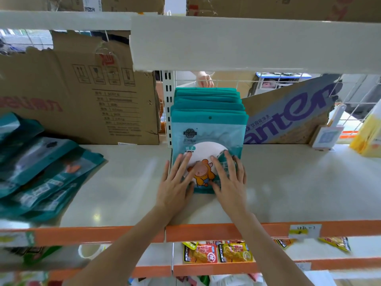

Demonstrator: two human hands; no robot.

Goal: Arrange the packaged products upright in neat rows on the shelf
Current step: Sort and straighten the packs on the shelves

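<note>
Both arms reach in over the orange front edge of the shelf [115, 182], and the left hand [177, 182] and right hand [228, 178] lie flat, fingers straight and spread, pressing the front teal packet [208, 137], grasping nothing. Behind it the upright row of packets [208, 100] runs toward the shelf's back edge, with a loose heap of packets [39, 172] at the left end.

You have one upright row of teal packets [208, 124] on shelf [127, 182], exact count hard to tell, roughly ten. One loose heap of teal packets [41, 174] at left, at least four. Two cardboard boxes [82, 96] behind. Two snack packs [216, 252] below. Two hands [175, 182] on front packet.
</note>
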